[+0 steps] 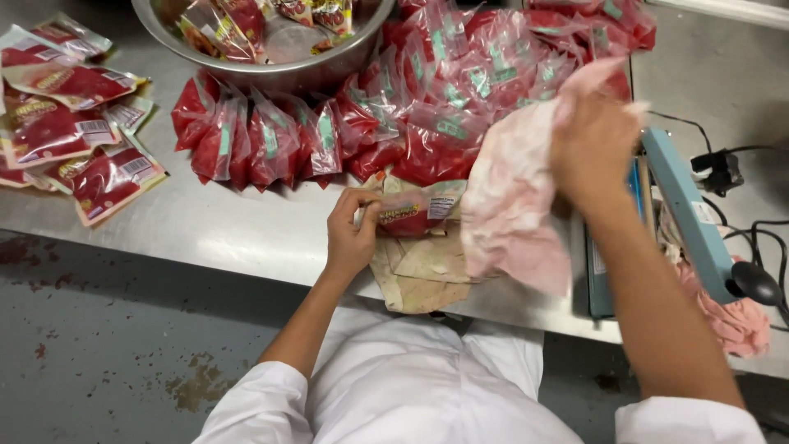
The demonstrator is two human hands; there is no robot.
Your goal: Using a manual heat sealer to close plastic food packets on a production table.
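My left hand (351, 233) grips the end of a small printed pouch (419, 210) filled with red powder, holding it flat over a stained piece of brown paper (421, 275) at the steel table's front edge. My right hand (593, 145) is raised above the table and holds a pink-stained white cloth (511, 204), which hangs down just right of the pouch. A blue heat sealer (684, 210) sits right of the cloth, partly hidden by my right forearm.
Several clear bags of red powder (271, 140) are piled across the steel table (230, 234). A steel bowl (271, 49) holds more pouches at the back. Flat printed pouches (78, 140) lie at far left. Black cables and a plug (723, 168) run at right, near a pink rag (735, 321).
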